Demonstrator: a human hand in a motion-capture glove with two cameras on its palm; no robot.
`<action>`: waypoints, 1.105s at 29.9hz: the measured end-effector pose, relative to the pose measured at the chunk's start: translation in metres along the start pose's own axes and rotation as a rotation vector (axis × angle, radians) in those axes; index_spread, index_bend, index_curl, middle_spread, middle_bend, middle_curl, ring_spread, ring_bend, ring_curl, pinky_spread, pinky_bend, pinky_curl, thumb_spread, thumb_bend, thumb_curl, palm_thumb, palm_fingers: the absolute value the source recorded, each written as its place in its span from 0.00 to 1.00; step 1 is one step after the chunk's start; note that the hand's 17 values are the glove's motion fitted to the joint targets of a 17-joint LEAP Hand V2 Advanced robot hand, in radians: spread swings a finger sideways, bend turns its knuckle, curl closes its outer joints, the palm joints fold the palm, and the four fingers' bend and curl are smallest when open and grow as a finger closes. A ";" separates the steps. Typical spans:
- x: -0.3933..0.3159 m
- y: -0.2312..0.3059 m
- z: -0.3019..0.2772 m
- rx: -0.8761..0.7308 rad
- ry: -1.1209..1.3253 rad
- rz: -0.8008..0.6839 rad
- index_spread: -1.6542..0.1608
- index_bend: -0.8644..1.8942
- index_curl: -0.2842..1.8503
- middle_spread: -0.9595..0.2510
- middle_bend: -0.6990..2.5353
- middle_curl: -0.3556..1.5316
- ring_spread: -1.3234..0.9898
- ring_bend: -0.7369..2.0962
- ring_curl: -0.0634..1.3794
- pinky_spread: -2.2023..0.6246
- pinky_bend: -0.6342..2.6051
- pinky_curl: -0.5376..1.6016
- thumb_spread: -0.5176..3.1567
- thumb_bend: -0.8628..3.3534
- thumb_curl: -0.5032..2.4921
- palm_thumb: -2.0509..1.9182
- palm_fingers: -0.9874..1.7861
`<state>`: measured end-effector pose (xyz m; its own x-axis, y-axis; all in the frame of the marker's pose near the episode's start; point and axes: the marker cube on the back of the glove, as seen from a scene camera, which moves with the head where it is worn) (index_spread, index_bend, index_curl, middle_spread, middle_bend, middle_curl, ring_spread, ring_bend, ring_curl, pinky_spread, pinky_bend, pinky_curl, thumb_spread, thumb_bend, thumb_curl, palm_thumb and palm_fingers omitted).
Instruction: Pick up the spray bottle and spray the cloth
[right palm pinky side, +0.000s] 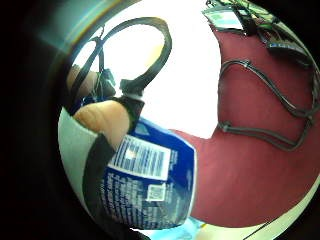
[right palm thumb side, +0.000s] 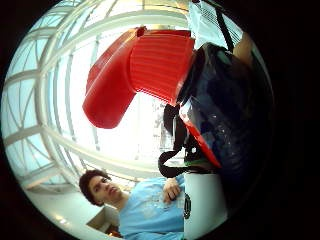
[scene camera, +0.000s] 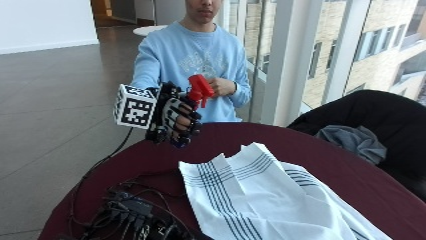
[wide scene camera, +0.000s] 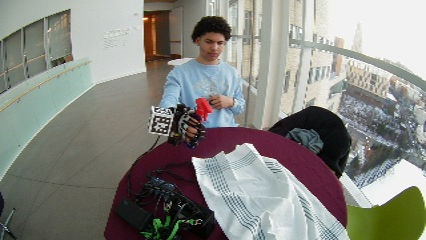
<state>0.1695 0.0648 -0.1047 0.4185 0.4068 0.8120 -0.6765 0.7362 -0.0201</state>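
Bottle lifted clear above the table's near rim

Fingers of the gloved right hand (scene camera: 176, 120) are curling round the body of the spray bottle (scene camera: 198, 92), clamping it upright in the air. Its red spray head is sticking out above the hand, and the blue labelled body is lying against the palm, as the little finger side palm view is showing (right palm pinky side: 150, 180). In the thumb side palm view the red head (right palm thumb side: 145, 65) is filling the space just past the palm.

The hand is hovering over the edge of the round table (scene camera: 319, 150) on the person's side, with its dark red top well below the bottle. The cloth (scene camera: 266, 200), white with dark stripes, is lying rumpled across the middle of the table and running off toward the camera-side edge, apart from the hand and lower than it. Open air is lying between bottle and cloth, with bare tabletop under it.

The person's bare left hand (scene camera: 223, 86) is resting against the chest, just behind the spray head. A tangle of black cables and devices (scene camera: 133, 215) is sitting on the table beside the cloth. A dark chair with a grey garment (scene camera: 349, 137) is standing past the table's far side, by the window.
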 end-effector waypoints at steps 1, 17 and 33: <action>-0.003 -0.004 0.001 -0.011 0.004 0.014 0.80 0.37 0.31 0.73 0.31 0.43 0.56 0.41 0.31 0.87 0.25 0.39 0.41 0.20 0.32 0.71 0.75; -0.015 -0.065 0.024 -0.136 0.039 0.197 0.81 0.37 0.32 0.74 0.31 0.43 0.56 0.41 0.32 0.87 0.25 0.39 0.42 0.20 0.32 0.71 0.75; -0.013 -0.088 0.023 -0.178 0.050 0.327 0.82 0.37 0.32 0.75 0.30 0.43 0.57 0.42 0.32 0.87 0.26 0.39 0.43 0.20 0.32 0.71 0.76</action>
<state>0.2098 -0.0173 -0.1002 0.2304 0.6585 0.7164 -0.6654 0.6438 -0.3779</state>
